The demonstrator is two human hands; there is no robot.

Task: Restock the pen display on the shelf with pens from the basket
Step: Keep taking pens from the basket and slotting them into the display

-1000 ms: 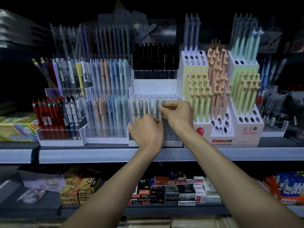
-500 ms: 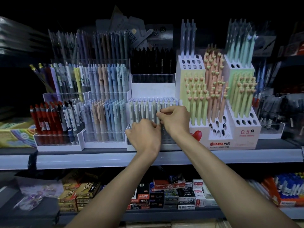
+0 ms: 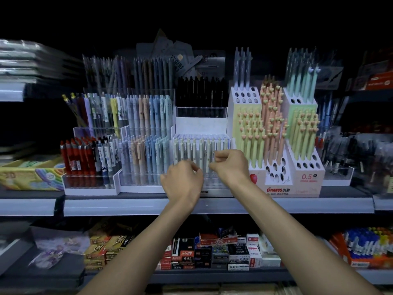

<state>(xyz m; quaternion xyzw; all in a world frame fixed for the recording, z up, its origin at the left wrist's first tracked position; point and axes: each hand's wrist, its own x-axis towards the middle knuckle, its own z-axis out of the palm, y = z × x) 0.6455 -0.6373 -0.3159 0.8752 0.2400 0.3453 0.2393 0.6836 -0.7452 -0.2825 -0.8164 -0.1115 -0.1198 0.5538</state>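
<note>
View count: one, worn on your head.
Position: you stand square to the shelf [image 3: 127, 206], with the pen display [image 3: 202, 136] at mid-frame.
Facing: forward and slightly down; the shelf edge runs level across the picture, and a lower shelf [image 3: 212, 275] of boxes [image 3: 214, 254] shows beneath.
Nearness: close; your forearms stretch from the bottom edge up to the display.
Centre: your left hand [image 3: 182, 182] and right hand [image 3: 230, 166] meet before the pale pens [image 3: 192, 152].
Lens: wide-angle; detail blurs toward the left and right edges.
</note>
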